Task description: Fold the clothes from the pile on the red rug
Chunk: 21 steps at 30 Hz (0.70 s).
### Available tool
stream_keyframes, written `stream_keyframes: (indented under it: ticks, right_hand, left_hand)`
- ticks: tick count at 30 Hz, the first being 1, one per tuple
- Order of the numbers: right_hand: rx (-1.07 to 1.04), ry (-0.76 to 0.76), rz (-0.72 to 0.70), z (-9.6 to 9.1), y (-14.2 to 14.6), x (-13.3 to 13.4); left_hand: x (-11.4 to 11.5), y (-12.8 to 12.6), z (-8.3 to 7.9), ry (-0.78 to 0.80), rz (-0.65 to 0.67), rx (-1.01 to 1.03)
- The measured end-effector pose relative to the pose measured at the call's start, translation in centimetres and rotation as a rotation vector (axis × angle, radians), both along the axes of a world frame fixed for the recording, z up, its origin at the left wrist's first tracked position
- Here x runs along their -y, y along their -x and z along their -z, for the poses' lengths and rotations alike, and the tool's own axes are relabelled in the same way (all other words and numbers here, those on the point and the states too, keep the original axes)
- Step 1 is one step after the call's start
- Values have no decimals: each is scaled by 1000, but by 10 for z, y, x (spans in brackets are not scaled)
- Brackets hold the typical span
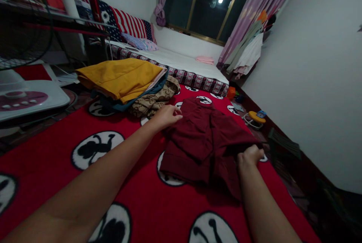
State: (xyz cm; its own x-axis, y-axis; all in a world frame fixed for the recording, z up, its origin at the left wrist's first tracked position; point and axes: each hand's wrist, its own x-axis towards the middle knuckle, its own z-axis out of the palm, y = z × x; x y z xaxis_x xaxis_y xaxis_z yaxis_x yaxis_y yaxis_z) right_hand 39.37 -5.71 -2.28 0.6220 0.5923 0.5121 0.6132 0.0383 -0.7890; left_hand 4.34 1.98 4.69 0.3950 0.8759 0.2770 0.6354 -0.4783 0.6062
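Maroon shorts [203, 141] spread right of frame center on red blanket [147, 205]. Right hand [250, 155] clamped on their right edge; left hand [167, 117] by their left edge, can't tell from here if it's gripping.

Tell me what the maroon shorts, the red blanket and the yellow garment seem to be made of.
Maroon shorts: soft, matte fabric, perhaps a cotton blend; they drape and crease in loose folds.
Red blanket: probably synthetic fleece, matte and plush-looking, with slightly fuzzy pattern edges.
Yellow garment: smooth, mostly matte cloth with shallow creases; the fibre can't be told.
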Motion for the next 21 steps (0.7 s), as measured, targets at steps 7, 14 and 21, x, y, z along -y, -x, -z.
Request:
stream_keyframes:
  ticks: [7, 14, 21]
  right_hand:
    - [230, -310, 57, -48, 61, 28]
    - [417, 651, -707, -73, 116, 44]
    - [460, 748, -426, -57, 88, 33]
  left_hand:
    - [0, 2, 6, 69, -2, -205]
    - [-1, 8, 6, 128, 2, -268]
    - [-5, 0, 11, 159, 159, 78]
